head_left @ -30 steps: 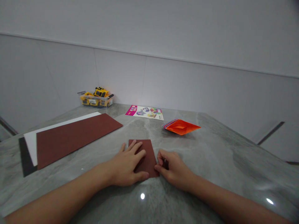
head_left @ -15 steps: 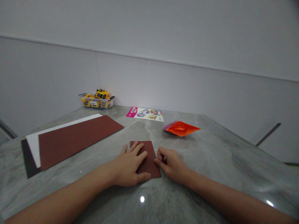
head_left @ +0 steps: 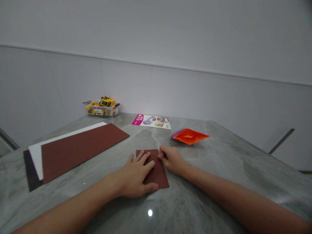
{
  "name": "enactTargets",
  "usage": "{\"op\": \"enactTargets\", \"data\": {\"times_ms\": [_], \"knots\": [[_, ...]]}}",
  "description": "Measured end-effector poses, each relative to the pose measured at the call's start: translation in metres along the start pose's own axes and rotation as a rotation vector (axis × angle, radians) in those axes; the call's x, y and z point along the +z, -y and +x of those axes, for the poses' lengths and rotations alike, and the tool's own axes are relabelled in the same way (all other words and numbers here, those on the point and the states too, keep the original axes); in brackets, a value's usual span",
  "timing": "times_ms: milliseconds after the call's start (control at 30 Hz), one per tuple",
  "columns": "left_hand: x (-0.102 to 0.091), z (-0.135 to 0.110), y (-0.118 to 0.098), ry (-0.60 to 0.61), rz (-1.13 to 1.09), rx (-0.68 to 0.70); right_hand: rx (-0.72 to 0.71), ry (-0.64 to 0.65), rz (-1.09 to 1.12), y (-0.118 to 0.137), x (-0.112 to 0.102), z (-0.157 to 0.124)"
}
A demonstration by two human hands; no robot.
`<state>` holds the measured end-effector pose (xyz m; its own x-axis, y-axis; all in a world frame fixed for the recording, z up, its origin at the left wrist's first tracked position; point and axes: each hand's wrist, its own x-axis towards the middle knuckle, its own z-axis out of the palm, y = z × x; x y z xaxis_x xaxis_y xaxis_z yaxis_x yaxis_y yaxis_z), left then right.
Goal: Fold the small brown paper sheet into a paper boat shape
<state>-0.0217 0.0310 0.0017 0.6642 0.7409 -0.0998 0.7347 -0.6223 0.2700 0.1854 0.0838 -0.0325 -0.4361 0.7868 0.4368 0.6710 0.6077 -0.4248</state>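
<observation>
A small piece of brown paper [head_left: 158, 174], longer than it is wide and apparently folded, lies on the grey marble-look table in front of me. My left hand [head_left: 137, 177] rests flat on its left part with the fingers spread, covering much of that side. At the upper right edge, my right hand [head_left: 173, 160] is closed, its thumb and curled index finger pinching the paper's border. Some of the right fingers are hidden behind the hand.
Large brown, white and black sheets [head_left: 83, 149] overlap on the left. Behind them stands a clear tub [head_left: 101, 109] of yellow toy vehicles. A printed picture sheet [head_left: 152, 121] lies near the wall. An orange folded paper piece [head_left: 191, 136] with coloured layers sits to the right.
My right hand has slid away from me along the paper's right edge, from about its middle to near the far corner. My left hand stays on the paper.
</observation>
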Motion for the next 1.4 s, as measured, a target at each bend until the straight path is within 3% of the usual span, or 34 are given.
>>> {"op": "enactTargets", "data": {"times_ms": [367, 567, 800, 967, 1167, 1233, 1300, 1367, 1400], "knots": [[0.0, 0.0, 0.0, -0.032, -0.009, 0.017, -0.008, -0.037, -0.025, -0.023, 0.014, 0.028], [-0.003, 0.002, 0.007, -0.105, -0.015, 0.075, 0.084, -0.055, -0.039, -0.02, 0.009, 0.026], [0.004, 0.007, 0.025, -0.082, -0.039, -0.019, 0.215, 0.013, -0.251, -0.001, 0.006, 0.016], [0.006, 0.009, 0.031, -0.047, -0.031, -0.014, 0.347, 0.022, -0.005, -0.005, 0.008, 0.021], [0.008, 0.009, 0.028, -0.102, -0.114, -0.055, 0.481, 0.045, 0.744, -0.011, 0.008, 0.027], [0.012, 0.013, 0.028, -0.204, -0.191, -0.096, 0.491, 0.042, 0.915, -0.009, 0.008, 0.027], [0.014, 0.019, 0.03, -0.411, -0.311, -0.187, 0.506, 0.01, 0.991, -0.007, 0.006, 0.027], [0.014, 0.025, 0.034, -0.609, -0.522, -0.285, 0.529, -0.03, 1.029, -0.006, 0.006, 0.026], [0.013, 0.028, 0.036, -0.651, -0.672, -0.309, 0.537, -0.044, 1.04, -0.006, 0.006, 0.026]]}}
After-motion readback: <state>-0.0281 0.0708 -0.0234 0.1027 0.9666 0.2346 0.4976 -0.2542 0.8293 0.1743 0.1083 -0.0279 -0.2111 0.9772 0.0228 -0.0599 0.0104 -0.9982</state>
